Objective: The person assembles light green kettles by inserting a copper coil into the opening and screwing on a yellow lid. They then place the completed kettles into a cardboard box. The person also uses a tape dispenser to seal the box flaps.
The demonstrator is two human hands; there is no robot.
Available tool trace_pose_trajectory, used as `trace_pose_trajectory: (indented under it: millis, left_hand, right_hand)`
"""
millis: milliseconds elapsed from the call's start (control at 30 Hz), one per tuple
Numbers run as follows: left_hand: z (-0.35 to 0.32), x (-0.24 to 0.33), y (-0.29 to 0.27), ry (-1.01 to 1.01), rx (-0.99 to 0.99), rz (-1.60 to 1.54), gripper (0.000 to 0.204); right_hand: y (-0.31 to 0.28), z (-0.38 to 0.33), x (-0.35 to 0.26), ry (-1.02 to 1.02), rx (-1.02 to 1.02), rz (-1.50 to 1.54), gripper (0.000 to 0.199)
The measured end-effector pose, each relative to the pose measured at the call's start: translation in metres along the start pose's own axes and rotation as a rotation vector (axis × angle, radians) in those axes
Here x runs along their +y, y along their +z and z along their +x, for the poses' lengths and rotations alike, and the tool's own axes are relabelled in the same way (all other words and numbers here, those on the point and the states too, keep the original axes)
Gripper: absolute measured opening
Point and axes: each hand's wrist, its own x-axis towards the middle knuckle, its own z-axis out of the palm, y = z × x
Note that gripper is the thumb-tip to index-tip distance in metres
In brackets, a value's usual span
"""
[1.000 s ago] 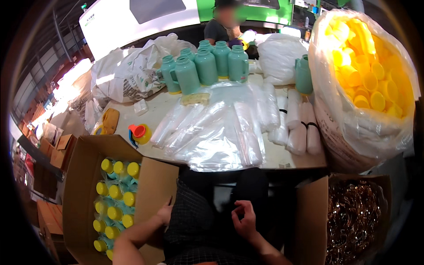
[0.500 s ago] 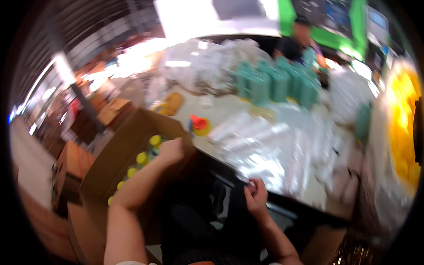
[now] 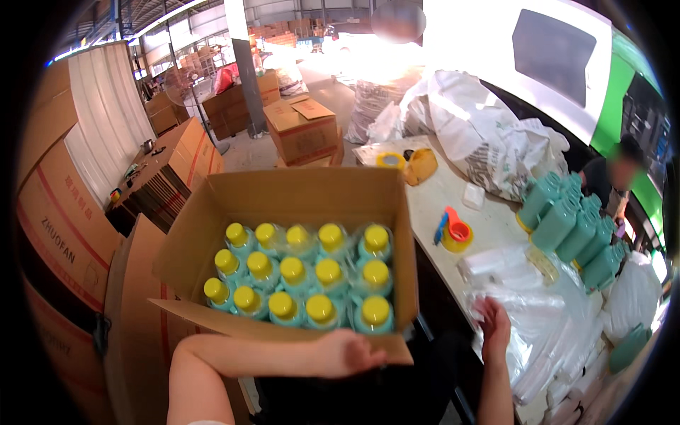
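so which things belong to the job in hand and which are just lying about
Likely the job:
open carton, at the left hand
yellow-capped bottles inside
clear bags near the right hand

Seemingly lying about:
brown pad
small white block

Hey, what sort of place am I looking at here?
Probably a factory packing area: there's an open carton of yellow-capped bottles, a stack of flattened cardboard, and a worktable spread with clear plastic.

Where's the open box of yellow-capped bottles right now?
Head view, just left of centre: the box stands left of the white table, with the left hand over its near flap.
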Motion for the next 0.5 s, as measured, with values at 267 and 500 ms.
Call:
trace_pose_trajectory:
  millis: [267,500]
  left_hand:
    - [-0.072,0.0,-0.037,0.18,0.159,-0.388,0.022]
    - [-0.024,-0.284,-0.104,-0.608,0.461,0.42,0.077]
  right_hand:
    - [0.287,0.009,0.181,-0.652,-0.78,-1.287,0.092]
    - [0.316,0.012,0.225,-0.681,-0.776,-1.047,0.084]
